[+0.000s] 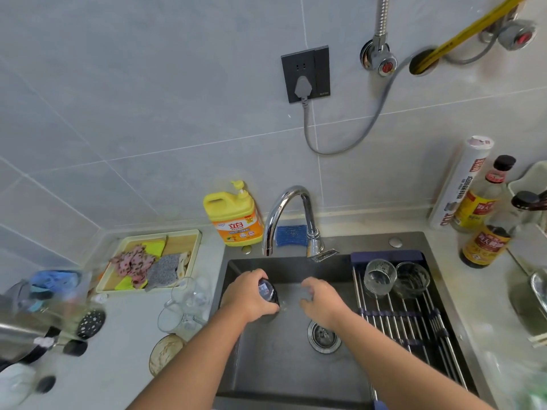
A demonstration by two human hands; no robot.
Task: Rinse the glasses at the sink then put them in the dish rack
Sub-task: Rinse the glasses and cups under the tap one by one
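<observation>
Both hands are low over the sink (pixel 281 365) on my feed. My left hand (pixel 250 297) is wrapped around a dark glass (pixel 268 292), tipped on its side with a small label facing up, and holds it above the basin floor. My right hand (pixel 322 301) hangs just beside it, apart from the left hand, with its fingers curled downward. Something clear and blurred sits under those fingertips, and I cannot tell whether they grasp anything.

Beyond the hands, the chrome faucet (pixel 307 214) arches over the basin. The drain (pixel 323 335) lies just below my right wrist.

To the right of my right hand, the dish rack (pixel 399 321) spans that side of the sink. Two glasses stand at its far end, touching or nearly so: a ribbed clear glass (pixel 379 278) and a smoky glass (pixel 412 280).

To the left of my left hand, several clear glasses (pixel 189 294) are clustered on the counter near the sink edge. Farther left and back is a tray (pixel 195 241) of cloths. A yellow detergent bottle (pixel 236 223) stands left of the faucet.
</observation>
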